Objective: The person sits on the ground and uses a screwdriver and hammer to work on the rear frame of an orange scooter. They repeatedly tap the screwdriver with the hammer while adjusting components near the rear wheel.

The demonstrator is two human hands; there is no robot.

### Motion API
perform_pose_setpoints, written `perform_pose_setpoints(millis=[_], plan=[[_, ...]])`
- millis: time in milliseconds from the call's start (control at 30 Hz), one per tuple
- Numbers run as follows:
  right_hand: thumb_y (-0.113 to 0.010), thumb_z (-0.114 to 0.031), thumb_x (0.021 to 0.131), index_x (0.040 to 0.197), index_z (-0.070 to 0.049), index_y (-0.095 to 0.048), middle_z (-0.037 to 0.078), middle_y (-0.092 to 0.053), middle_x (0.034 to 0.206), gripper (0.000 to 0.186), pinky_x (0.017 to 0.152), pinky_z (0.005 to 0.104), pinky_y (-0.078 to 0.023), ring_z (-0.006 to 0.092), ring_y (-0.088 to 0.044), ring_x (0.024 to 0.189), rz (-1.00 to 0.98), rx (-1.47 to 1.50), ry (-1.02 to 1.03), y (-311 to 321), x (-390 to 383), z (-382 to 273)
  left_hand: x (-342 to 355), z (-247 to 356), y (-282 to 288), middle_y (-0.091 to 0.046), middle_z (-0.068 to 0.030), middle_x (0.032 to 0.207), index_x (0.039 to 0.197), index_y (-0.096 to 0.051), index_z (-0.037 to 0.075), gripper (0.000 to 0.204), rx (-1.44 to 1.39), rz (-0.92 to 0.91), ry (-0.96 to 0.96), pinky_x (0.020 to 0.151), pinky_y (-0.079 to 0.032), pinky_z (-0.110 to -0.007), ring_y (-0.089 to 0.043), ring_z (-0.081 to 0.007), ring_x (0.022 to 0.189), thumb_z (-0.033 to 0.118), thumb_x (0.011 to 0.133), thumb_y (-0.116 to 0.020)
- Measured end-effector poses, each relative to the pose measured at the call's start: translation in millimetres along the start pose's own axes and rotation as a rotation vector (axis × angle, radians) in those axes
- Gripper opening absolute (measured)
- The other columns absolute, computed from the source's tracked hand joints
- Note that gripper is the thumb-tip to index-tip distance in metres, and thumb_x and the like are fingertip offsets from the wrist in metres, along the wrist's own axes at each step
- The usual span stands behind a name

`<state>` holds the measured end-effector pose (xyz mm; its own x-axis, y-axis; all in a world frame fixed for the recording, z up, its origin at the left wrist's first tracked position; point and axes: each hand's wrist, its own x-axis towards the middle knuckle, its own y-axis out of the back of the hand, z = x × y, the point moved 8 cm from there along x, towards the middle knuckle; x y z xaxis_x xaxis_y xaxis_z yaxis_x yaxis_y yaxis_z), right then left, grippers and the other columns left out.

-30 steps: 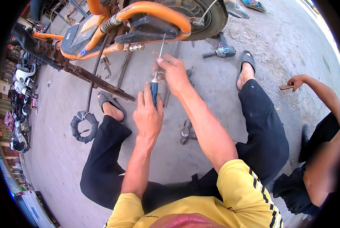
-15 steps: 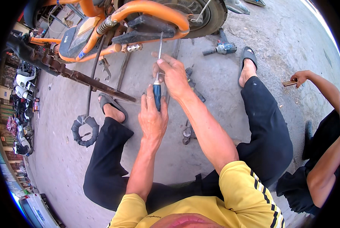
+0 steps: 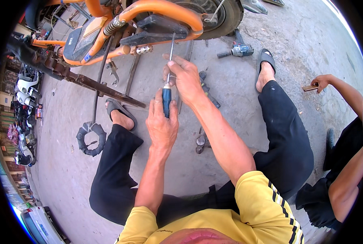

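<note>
A screwdriver (image 3: 166, 102) with a blue handle and a long metal shaft points away from me. Its tip meets the black plastic cover (image 3: 159, 30) under the orange tube frame (image 3: 161, 9) of a two-wheeler. My left hand (image 3: 161, 126) is closed around the handle, with fingers lying along both sides. Farther up, my right hand (image 3: 186, 79) pinches the shaft between thumb and fingers. Some of the right fingertips are hidden behind the shaft and hand.
A cordless power tool (image 3: 241, 50) lies near the rear tyre (image 3: 230, 20). Another tool (image 3: 209, 91) is partly behind my right forearm, with a hammer (image 3: 201, 140) nearer. A rusty metal bar (image 3: 104, 88) juts in from the left. On the right, another person's hand (image 3: 322, 82) holds a small flat object.
My left hand has shifted slightly left and toward me, its fingers moving on the screwdriver handle. The right hand stays nearly in place, and the tip is still at the black cover.
</note>
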<state>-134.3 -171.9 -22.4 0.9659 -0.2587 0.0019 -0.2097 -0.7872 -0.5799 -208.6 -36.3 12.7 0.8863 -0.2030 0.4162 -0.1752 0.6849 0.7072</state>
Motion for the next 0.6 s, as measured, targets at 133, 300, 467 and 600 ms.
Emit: perform_pose_setpoints(millis=[133,300,467,600], plan=[[-0.054,-0.013,0.105,0.132,0.007,-0.064,0.005,-0.066,0.082,0.035,0.060,0.0275,-0.044,0.0115,-0.058,0.070,0.057,-0.108,0.009,0,-1,-4,0,-9,-4,-0.065,-0.0136,0.092,0.141,-0.057,-0.005,0.047,-0.101,0.011,0.015,0.070,-0.051,-0.040,-0.065,-0.0275,0.079,0.020,0.103,-0.067],[-0.055,-0.013,0.105,0.132,0.007,-0.064,0.006,-0.067,0.083,0.035,0.060,0.0280,-0.046,0.0124,-0.060,0.070,0.097,-0.133,-0.012,-1,2,-6,1,-28,-14,-0.060,-0.0015,0.082,0.144,-0.055,-0.007,0.051,-0.576,-0.143,0.417,0.064,-0.047,-0.031,-0.056,-0.0126,0.070,0.026,0.106,-0.065],[-0.057,-0.015,0.105,0.133,0.007,-0.064,0.006,-0.068,0.086,0.036,0.063,0.0274,-0.048,0.0128,-0.061,0.075,0.051,-0.072,-0.040,1,3,-2,10,-19,-10,-0.061,-0.0025,0.083,0.136,-0.063,-0.006,0.044,-0.276,0.012,0.137,0.056,-0.040,-0.027,-0.049,-0.0079,0.064,0.026,0.106,-0.065],[-0.057,-0.019,0.106,0.134,0.006,-0.063,0.007,-0.070,0.091,0.038,0.068,0.0281,-0.050,0.0132,-0.063,0.080,-0.037,-0.087,-0.054,0,-3,0,14,-25,-13,-0.059,-0.0016,0.078,0.133,-0.065,-0.006,0.045,-0.336,-0.026,0.208,0.054,-0.037,-0.025,-0.047,-0.0071,0.060,0.030,0.106,-0.065]])
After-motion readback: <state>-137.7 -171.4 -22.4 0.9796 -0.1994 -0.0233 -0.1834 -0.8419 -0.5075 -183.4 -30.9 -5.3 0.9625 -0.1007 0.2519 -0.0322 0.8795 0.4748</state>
